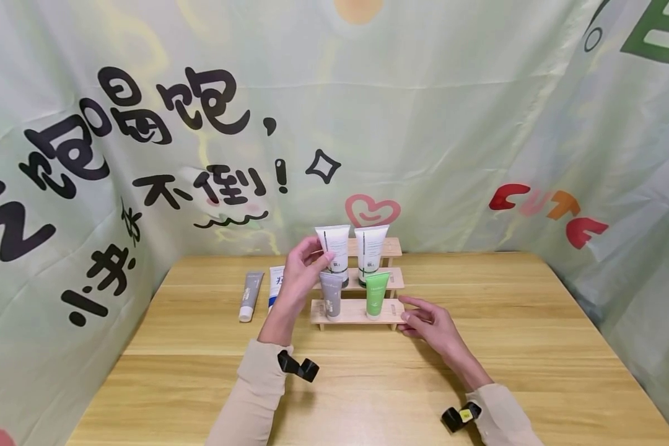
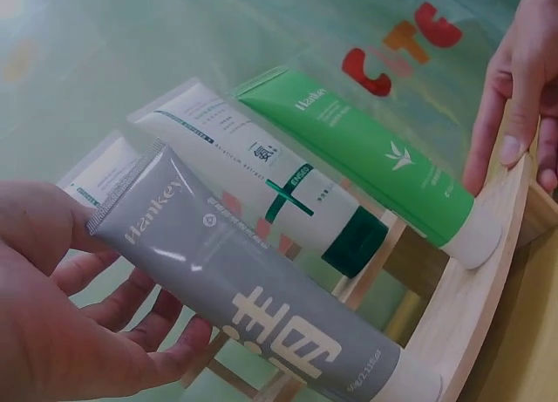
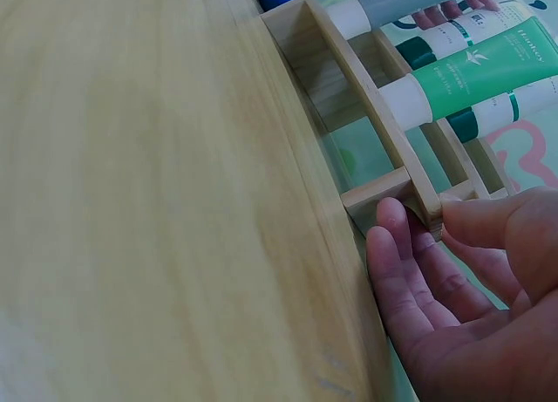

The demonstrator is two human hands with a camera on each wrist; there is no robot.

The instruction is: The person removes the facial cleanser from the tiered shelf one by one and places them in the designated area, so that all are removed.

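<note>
A three-tier wooden display rack (image 1: 352, 311) stands on the table. On its middle tier are two white squeeze tubes: the left one (image 1: 340, 238) and the right one (image 1: 371, 248). The lowest tier bears a grey tube (image 2: 235, 271) and a green tube (image 1: 376, 294), both cap down. My left hand (image 1: 301, 269) holds the left white tube by its side, thumb in front; the grey tube partly hides this grip in the left wrist view. With thumb and fingers, my right hand (image 3: 471, 289) pinches the right end of the rack's lowest tier.
Left of the rack, another grey tube (image 1: 251, 296) and a white tube with blue lettering (image 1: 275, 279) are on the wooden table (image 1: 479, 310); my left arm partly covers the latter. A printed cloth (image 1: 424, 124) hangs behind and along the sides.
</note>
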